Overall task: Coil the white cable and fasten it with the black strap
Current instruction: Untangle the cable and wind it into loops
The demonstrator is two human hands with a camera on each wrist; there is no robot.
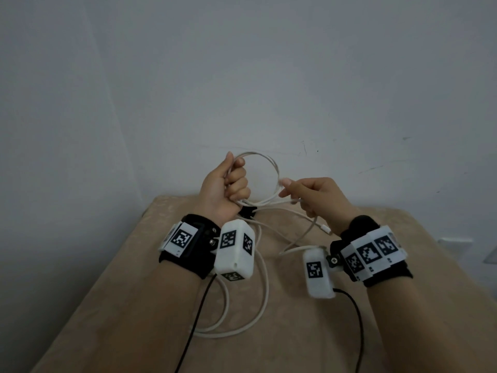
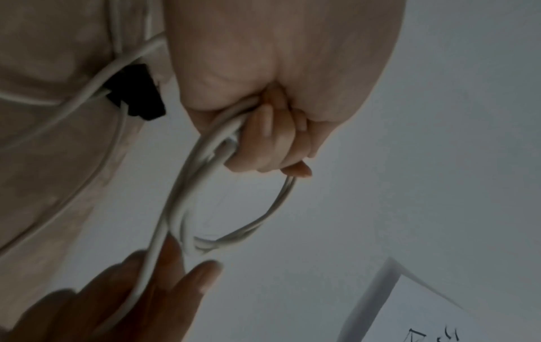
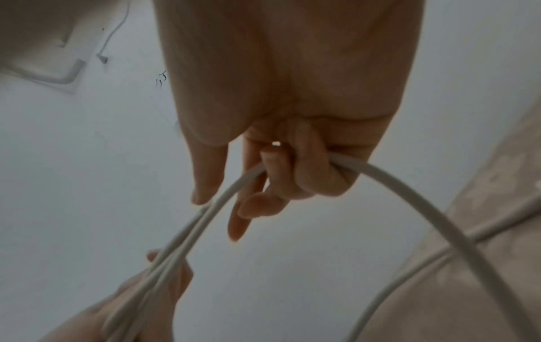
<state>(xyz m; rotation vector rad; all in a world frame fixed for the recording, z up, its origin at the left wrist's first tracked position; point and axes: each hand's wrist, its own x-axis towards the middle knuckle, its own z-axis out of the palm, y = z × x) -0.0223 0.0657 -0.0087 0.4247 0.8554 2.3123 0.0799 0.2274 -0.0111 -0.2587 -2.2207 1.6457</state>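
Coiling is partly done: our left hand has its grip curled round a few finished loops of the white cable, held up above the bench. Our right hand has its grip pinched on the next run, feeding it toward the loops. Much cable lies slack on the bench. We judge the black strap, sitting on the cable below the left hand, is not yet fastened. We see no containers.
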